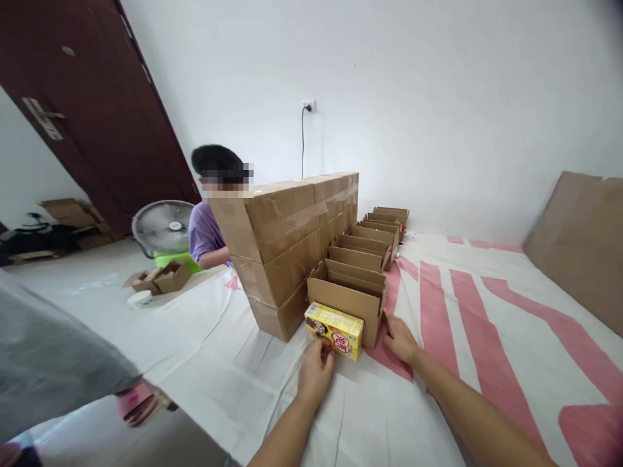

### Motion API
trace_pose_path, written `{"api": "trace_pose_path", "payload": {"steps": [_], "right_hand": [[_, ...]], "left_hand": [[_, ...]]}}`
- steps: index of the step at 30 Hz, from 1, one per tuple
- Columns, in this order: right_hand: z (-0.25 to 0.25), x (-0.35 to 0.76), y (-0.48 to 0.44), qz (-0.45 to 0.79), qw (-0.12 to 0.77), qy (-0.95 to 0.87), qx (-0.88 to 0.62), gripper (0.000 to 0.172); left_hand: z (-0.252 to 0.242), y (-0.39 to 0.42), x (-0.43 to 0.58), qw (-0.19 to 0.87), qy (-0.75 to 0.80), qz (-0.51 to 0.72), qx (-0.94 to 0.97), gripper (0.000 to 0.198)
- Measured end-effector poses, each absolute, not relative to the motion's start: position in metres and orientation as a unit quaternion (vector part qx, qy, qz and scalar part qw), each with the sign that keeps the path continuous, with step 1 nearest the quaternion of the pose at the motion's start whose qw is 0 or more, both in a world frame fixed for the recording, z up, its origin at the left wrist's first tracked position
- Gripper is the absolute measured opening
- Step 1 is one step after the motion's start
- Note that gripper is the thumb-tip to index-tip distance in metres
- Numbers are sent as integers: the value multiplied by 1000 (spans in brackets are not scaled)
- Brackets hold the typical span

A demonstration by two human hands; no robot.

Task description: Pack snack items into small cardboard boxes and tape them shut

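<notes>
A small yellow product box (335, 331) rests on the white-and-pink floor sheet (487, 337), just in front of the nearest open cardboard carton (346, 299). My left hand (315, 373) grips the yellow box at its lower front corner, fingers curled around it. My right hand (400, 338) lies beside the carton's right front corner, fingers stretched toward its wall and touching it. Behind this carton, several more open cartons (374, 240) stand in a row toward the wall.
A stack of long sealed cardboard boxes (287, 243) runs along the left of the row. A person in a purple shirt (207, 233) sits behind it near a floor fan (163, 227). Flat cardboard (577, 243) leans at right. Another person's grey sleeve (53, 363) is at left.
</notes>
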State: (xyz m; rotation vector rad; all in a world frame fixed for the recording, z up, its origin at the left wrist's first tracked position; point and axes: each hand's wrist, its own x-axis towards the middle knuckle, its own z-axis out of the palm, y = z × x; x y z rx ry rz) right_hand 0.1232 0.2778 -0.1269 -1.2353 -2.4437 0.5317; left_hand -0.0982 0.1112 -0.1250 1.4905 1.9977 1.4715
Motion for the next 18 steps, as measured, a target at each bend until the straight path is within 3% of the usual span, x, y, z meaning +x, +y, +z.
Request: {"api": "trace_pose_path", "payload": {"steps": [8, 14, 18], "right_hand": [[-132, 116, 269, 276, 276, -830, -397, 129], [-136, 105, 269, 312, 304, -794, -424, 141], [-137, 102, 264, 308, 323, -784, -432, 138]], "left_hand": [[-128, 112, -99, 119, 682, 508, 513, 10], [-128, 113, -100, 113, 680, 514, 510, 11], [-126, 112, -99, 113, 683, 510, 511, 9]]}}
